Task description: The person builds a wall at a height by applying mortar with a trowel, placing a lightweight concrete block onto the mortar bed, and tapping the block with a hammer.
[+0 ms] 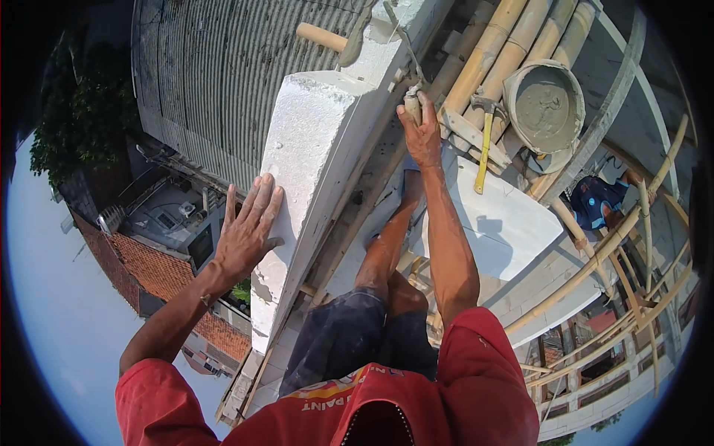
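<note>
Hand (left) [247,236]: rested open, fingers spread, at the left edge of white block [303,145] | block: lay between both hands | right hand [422,137]: gripped trowel-like tool [413,108] | yellow-handled hammer [484,152]: lay just beside mortar bucket [547,108]

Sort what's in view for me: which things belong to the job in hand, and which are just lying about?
Seemingly part of the job:
white block, left hand laid against it
trowel-like tool, gripped in the right hand
bucket of wet grey mortar

Lying about or background:
yellow-handled hammer, untouched
bamboo poles
corrugated roof
</note>
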